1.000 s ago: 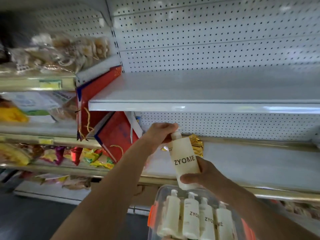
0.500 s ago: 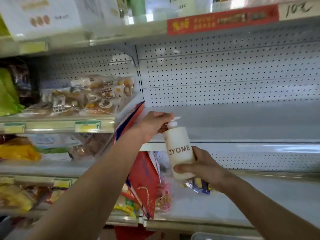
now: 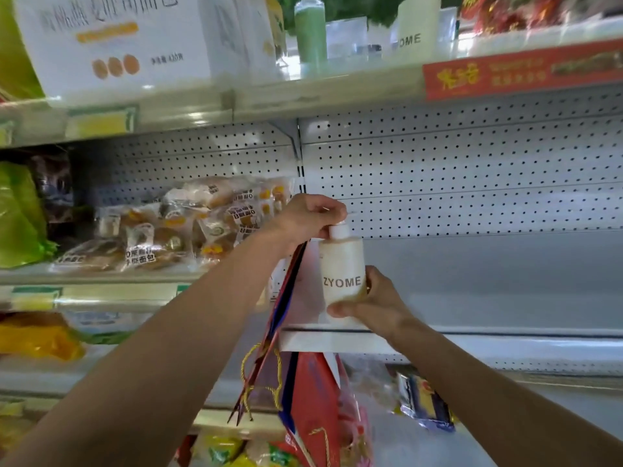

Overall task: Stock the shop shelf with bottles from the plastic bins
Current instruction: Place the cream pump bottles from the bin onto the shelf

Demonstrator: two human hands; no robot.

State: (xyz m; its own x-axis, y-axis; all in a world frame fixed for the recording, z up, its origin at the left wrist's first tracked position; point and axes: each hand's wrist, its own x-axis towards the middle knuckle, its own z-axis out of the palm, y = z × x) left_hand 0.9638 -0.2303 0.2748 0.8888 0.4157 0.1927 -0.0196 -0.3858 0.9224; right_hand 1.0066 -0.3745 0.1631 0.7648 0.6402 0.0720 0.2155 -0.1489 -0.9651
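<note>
A white pump bottle (image 3: 343, 271) marked ZYOME is held upright in front of the white shop shelf (image 3: 488, 284), at its left end, with its base just above the shelf's front edge. The right hand (image 3: 367, 303) grips the lower part of the bottle, thumb across the front below the lettering and fingers (image 3: 371, 281) curled round the far side. The left hand (image 3: 312, 215) reaches in from the left and closes its fingers over the pump head at the top. Behind the bottle runs a perforated back panel (image 3: 472, 183). Just left of it lean red gift bags (image 3: 303, 382) with gold cord handles. On the neighbouring shelf to the left lie packets of bread (image 3: 188, 227). On the shelf above stand a green bottle (image 3: 310, 32), another ZYOME bottle (image 3: 416, 26) and a red price strip (image 3: 522, 70).
</note>
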